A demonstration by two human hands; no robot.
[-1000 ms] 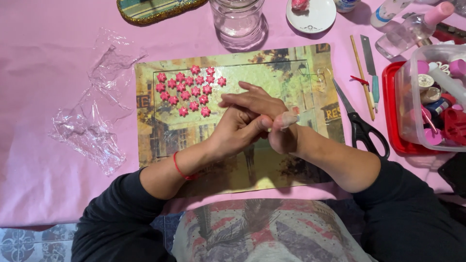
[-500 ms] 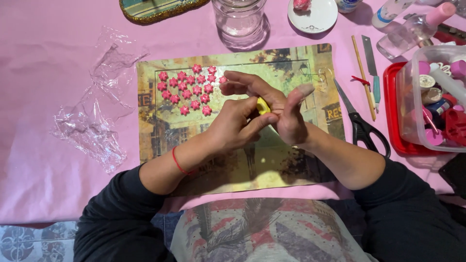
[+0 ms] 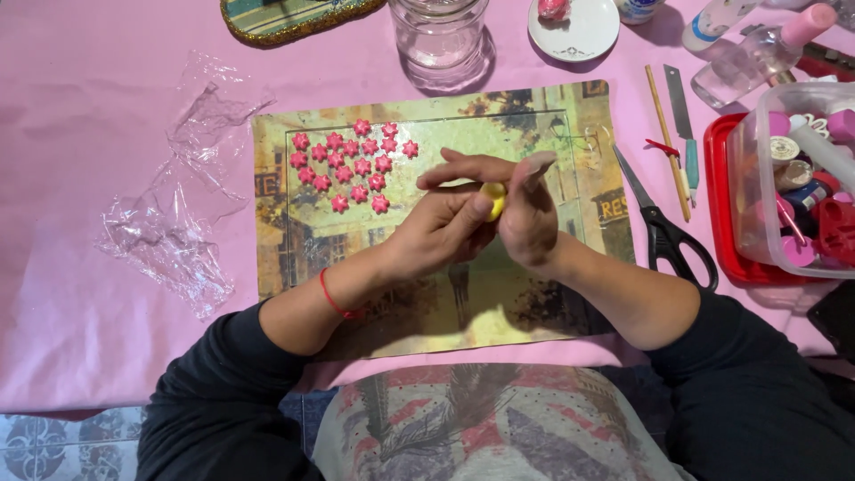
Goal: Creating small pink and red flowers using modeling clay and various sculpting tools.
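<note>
**craftlurker:** Since the earlier shot both hands slid a bit toward the frame centre, and the yellow piece (image 3: 493, 198) shows more now. Left hand (image 3: 443, 230) is curled, thumb and fingers pinching that little yellow lump. Right hand (image 3: 519, 209) is mostly open, fingers stretched out flat leftward over the lump, palm touching it, not gripping anything.

**beadnerd:** Counts?

**craftlurker:** One yellow lump, sitting mid-frame above the printed mat (image 3: 445, 303). Pink star shapes (image 3: 349, 166): I get about nineteen, packed in a cluster on the mat's upper left, just left of the hands. One pair of black scissors (image 3: 668, 233) off the mat's right edge, one wooden stick (image 3: 666, 141) and one thin blade tool (image 3: 683, 125) above them. One glass jar (image 3: 441, 40) at top centre, one small white dish (image 3: 574, 31) beside it, one crumpled clear plastic wrap (image 3: 174, 214) at left, one clear tub (image 3: 797, 178) of spools at far right.

**beadnerd:** Room to move?

**craftlurker:** Mat's lower half below the hands is bare. Pink tablecloth (image 3: 80, 107) is open at far left. Right side is crowded, the scissors nearly touching the mat edge.
</note>
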